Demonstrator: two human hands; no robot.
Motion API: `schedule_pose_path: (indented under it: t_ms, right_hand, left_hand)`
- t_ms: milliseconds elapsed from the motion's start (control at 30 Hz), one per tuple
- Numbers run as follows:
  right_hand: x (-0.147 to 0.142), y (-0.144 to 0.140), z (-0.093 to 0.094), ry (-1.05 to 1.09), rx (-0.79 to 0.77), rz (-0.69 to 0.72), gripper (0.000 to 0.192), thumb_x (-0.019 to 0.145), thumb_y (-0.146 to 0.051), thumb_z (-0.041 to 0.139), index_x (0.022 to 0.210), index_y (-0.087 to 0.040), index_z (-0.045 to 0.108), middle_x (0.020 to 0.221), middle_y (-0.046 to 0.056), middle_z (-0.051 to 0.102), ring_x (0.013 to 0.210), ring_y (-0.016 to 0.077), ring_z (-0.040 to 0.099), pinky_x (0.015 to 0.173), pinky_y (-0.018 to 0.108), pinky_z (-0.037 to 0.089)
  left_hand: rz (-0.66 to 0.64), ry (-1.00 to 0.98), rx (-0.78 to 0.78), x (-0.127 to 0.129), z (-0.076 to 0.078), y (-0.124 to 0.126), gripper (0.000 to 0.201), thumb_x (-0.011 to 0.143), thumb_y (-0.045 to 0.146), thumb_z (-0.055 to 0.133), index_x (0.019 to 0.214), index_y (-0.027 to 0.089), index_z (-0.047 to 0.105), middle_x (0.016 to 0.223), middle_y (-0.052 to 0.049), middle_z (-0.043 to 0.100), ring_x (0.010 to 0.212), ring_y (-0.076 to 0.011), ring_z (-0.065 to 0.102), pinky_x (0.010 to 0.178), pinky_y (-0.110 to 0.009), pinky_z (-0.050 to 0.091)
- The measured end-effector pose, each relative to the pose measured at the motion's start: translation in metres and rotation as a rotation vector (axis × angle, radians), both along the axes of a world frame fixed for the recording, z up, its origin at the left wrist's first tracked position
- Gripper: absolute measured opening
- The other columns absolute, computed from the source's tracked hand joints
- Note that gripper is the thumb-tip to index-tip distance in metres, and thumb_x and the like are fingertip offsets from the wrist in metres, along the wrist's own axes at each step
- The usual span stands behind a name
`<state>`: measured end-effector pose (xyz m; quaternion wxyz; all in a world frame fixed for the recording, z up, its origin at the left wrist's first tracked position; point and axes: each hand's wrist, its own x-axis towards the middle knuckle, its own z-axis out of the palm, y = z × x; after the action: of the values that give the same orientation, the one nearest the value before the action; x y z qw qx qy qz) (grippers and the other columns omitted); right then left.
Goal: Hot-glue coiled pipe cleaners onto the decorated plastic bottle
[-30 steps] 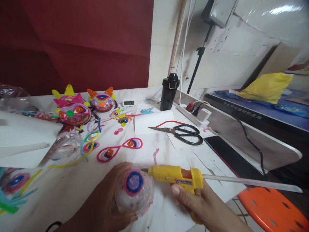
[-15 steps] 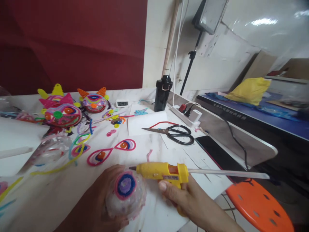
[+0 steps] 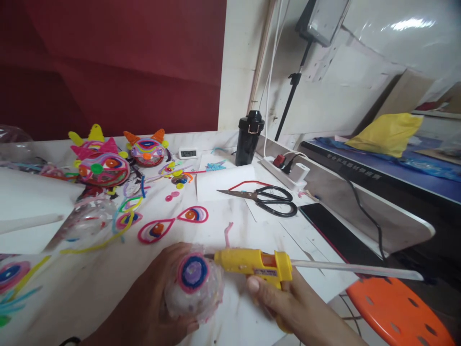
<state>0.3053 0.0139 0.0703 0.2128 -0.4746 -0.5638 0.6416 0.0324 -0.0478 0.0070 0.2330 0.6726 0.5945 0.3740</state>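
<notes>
My left hand is wrapped around a clear plastic ball from its left side. A round eye piece of coiled pink, blue and purple pipe cleaner sits on the upper face of the ball. In my right hand is a yellow hot glue gun, a long glue stick jutting from its back. The nozzle points left and lies at the eye piece's right edge; whether it touches cannot be made out. Beyond the ball, two pink-rimmed eye shapes lie joined on the table.
Black-handled scissors lie on white paper, with a phone to their right. A black bottle and a power strip stand behind. Decorated animal-face balls sit at the back left. An orange stool is at the lower right.
The view has shifted slightly left, so the scene sits farther right. The nozzle has moved a little down along the eye piece's right edge. Both hands keep their holds.
</notes>
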Motion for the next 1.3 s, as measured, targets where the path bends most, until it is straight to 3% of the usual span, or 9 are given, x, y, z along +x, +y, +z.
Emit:
schedule_pose_path:
  t_ms: [167,367,500,733,1000,1167,1300]
  right_hand:
    - [0.000,-0.001,-0.001,0.032,0.010,-0.018,0.066,0.072,-0.086,0.069,0.085,-0.021,0.069,0.062,-0.008,0.040,0.058,0.0103,0.031,0.051,0.023,0.030]
    - [0.010,-0.007,-0.003,-0.039,-0.021,-0.034,0.074,0.067,-0.091,0.067,0.092,-0.022,0.073,0.062,-0.008,0.037,0.056,0.0099,0.028,0.049,0.022,0.029]
    - [0.015,-0.010,-0.003,-0.060,-0.033,-0.001,0.075,0.068,-0.091,0.066,0.096,-0.022,0.074,0.060,-0.009,0.031,0.052,0.0090,0.024,0.044,0.022,0.022]
    - [0.015,-0.009,-0.001,-0.029,-0.056,0.015,0.072,0.070,-0.090,0.066,0.096,-0.023,0.076,0.062,-0.007,0.033,0.054,0.0105,0.025,0.046,0.024,0.022]
    - [0.003,-0.002,-0.001,0.059,-0.017,0.013,0.072,0.075,-0.084,0.069,0.111,-0.022,0.075,0.067,-0.007,0.038,0.060,0.0115,0.027,0.053,0.024,0.029]
    - [0.004,-0.004,-0.004,0.006,-0.029,-0.003,0.071,0.074,-0.086,0.067,0.100,-0.021,0.076,0.063,-0.007,0.035,0.058,0.0109,0.026,0.051,0.023,0.028]
    - [0.009,-0.007,-0.003,-0.032,-0.003,-0.008,0.077,0.070,-0.091,0.065,0.103,-0.023,0.077,0.064,-0.006,0.037,0.055,0.0105,0.029,0.046,0.023,0.024]
  left_hand:
    - [0.000,-0.027,-0.001,0.002,-0.002,0.001,0.089,0.064,0.035,0.086,0.143,0.045,0.048,0.146,0.000,0.060,0.133,-0.0381,0.058,0.115,-0.054,0.047]
    - [-0.022,-0.050,-0.031,0.003,0.003,0.002,0.087,0.062,0.033,0.088,0.141,0.042,0.054,0.146,-0.001,0.060,0.133,-0.0385,0.058,0.116,-0.053,0.046]
    - [-0.007,-0.056,-0.036,0.003,0.005,0.002,0.086,0.062,0.040,0.090,0.141,0.040,0.055,0.144,-0.003,0.062,0.132,-0.0393,0.059,0.114,-0.052,0.048]
    - [-0.026,-0.046,-0.005,0.005,0.009,0.003,0.087,0.061,0.032,0.088,0.140,0.044,0.054,0.143,0.002,0.064,0.130,-0.0361,0.062,0.115,-0.049,0.049]
    - [-0.052,-0.009,0.023,-0.001,-0.001,0.002,0.091,0.063,0.033,0.088,0.145,0.044,0.048,0.146,-0.001,0.061,0.131,-0.0380,0.060,0.114,-0.052,0.049]
    - [-0.005,0.005,0.004,0.001,0.001,0.002,0.089,0.062,0.033,0.086,0.143,0.040,0.051,0.147,-0.001,0.061,0.134,-0.0392,0.058,0.115,-0.052,0.047]
    - [-0.018,-0.014,-0.031,0.003,0.005,0.002,0.089,0.061,0.032,0.088,0.142,0.040,0.051,0.146,-0.002,0.061,0.132,-0.0383,0.060,0.114,-0.052,0.049]
